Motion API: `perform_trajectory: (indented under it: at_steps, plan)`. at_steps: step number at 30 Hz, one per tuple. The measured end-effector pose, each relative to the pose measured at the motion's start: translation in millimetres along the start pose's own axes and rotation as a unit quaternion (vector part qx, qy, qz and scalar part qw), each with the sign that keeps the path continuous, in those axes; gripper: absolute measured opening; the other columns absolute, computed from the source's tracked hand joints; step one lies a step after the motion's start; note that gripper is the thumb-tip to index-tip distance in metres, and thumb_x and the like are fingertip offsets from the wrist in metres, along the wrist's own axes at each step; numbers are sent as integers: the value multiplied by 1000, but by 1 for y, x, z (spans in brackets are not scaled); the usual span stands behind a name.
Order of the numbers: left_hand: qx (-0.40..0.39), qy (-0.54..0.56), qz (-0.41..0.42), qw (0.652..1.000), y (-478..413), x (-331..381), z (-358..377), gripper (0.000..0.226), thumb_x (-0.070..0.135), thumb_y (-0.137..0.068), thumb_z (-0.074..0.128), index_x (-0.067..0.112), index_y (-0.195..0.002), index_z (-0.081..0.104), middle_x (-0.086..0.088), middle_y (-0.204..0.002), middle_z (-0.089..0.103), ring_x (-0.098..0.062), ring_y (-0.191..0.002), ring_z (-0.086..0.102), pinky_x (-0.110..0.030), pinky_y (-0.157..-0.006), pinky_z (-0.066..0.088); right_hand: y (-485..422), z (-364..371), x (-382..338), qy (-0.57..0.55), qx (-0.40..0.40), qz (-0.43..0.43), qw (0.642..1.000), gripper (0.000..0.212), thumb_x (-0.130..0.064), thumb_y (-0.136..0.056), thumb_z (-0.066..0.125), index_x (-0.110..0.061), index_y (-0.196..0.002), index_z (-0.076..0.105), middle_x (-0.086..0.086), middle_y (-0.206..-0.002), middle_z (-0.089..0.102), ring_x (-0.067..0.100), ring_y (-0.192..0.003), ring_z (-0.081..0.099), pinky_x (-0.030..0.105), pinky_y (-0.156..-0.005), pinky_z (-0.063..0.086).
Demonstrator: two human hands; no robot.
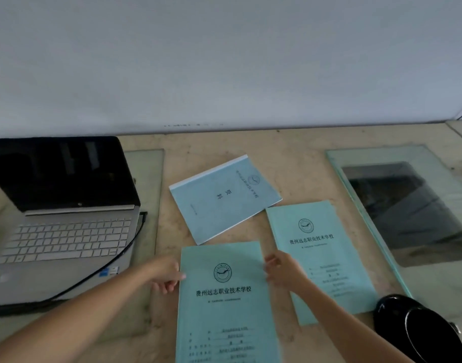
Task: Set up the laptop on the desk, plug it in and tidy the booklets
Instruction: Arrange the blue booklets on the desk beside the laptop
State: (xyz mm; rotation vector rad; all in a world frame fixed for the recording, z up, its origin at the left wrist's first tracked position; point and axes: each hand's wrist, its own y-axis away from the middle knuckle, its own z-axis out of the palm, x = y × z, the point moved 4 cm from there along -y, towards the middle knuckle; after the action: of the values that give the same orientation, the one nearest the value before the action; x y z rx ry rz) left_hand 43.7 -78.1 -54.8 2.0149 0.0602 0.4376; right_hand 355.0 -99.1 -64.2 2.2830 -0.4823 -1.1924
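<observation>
A silver laptop (64,239) stands open on the desk at the left, its screen dark. A black cable (114,265) runs along its right side and front. Three booklets lie in the middle: a blue one (224,199) turned askew at the back, a teal one (321,258) to the right, and a teal one (224,305) nearest me. My left hand (164,276) grips the near teal booklet's left edge. My right hand (282,268) grips its right edge, with my forearm lying over the right teal booklet.
A glass sheet (413,205) covers the desk at the right, another (148,179) lies under the laptop. A black round object (421,328) sits at the front right corner. A pale wall (224,61) runs along the desk's far edge.
</observation>
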Motion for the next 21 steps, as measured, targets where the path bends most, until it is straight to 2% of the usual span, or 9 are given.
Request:
perform_trajectory:
  at_steps: [3, 5, 6, 8, 11, 13, 16, 19, 21]
  plan:
    - [72, 57, 50, 995, -5, 13, -44, 26, 27, -96, 49, 5, -101, 62, -3, -87, 66, -11, -62, 62, -26, -69, 49, -22, -5, -36, -122, -29, 5, 992, 34, -14, -90, 59, -7, -122, 50, 10, -107, 58, 20, -74, 61, 31, -61, 49]
    - [111, 106, 95, 984, -10, 24, -77, 22, 21, -95, 52, 4, -105, 61, -10, -101, 68, -17, -73, 65, -28, -70, 52, -34, -6, -59, -180, -44, 18, 983, 40, -17, -93, 55, -9, -131, 45, 7, -110, 55, 18, -79, 59, 31, -65, 51]
    - [133, 129, 114, 976, -12, 30, -94, 22, 20, -94, 55, 4, -107, 62, -12, -108, 67, -20, -83, 66, -32, -76, 53, -40, -6, -69, -206, -48, 25, 977, 41, -19, -94, 53, -10, -132, 44, 7, -111, 55, 17, -82, 59, 32, -67, 52]
    - [189, 139, 143, 961, -17, 41, -127, 28, 23, -91, 60, 5, -112, 64, -9, -115, 67, -20, -99, 63, -31, -86, 49, -53, -4, -82, -249, -50, 40, 966, 42, -22, -94, 52, -9, -134, 43, 8, -115, 54, 18, -84, 58, 34, -71, 53]
    - [253, 149, 148, 944, -35, 57, -168, 36, 25, -88, 64, 8, -120, 60, -7, -123, 62, -20, -112, 59, -28, -91, 44, -70, 0, -90, -273, -27, 53, 960, 44, -18, -94, 52, -7, -135, 41, 9, -117, 52, 17, -84, 56, 35, -76, 50]
    - [281, 123, 146, 941, -54, 65, -188, 42, 25, -88, 64, 9, -126, 56, -8, -130, 58, -23, -119, 55, -33, -98, 44, -80, 1, -90, -300, 1, 56, 952, 43, -15, -93, 52, -7, -134, 43, 9, -118, 53, 19, -88, 57, 33, -78, 49]
    - [305, 59, 136, 941, -82, 68, -204, 47, 29, -88, 63, 10, -129, 52, -8, -135, 53, -26, -122, 51, -35, -95, 42, -89, 5, -90, -315, 6, 65, 947, 40, -15, -92, 53, -10, -131, 44, 7, -116, 54, 14, -85, 57, 30, -77, 49]
    - [329, -16, 113, 937, -108, 60, -212, 46, 31, -86, 64, 10, -124, 52, -11, -129, 54, -30, -113, 53, -37, -89, 43, -101, 5, -86, -317, 21, 59, 946, 34, -14, -93, 53, -14, -126, 47, 5, -111, 57, 11, -82, 59, 25, -73, 51]
    - [338, -60, 110, 933, -119, 60, -216, 43, 31, -83, 66, 10, -119, 54, -14, -123, 56, -31, -106, 55, -39, -86, 45, -112, 2, -85, -322, 45, 46, 944, 24, -9, -91, 52, -16, -115, 51, 8, -108, 61, 20, -86, 63, 32, -79, 53]
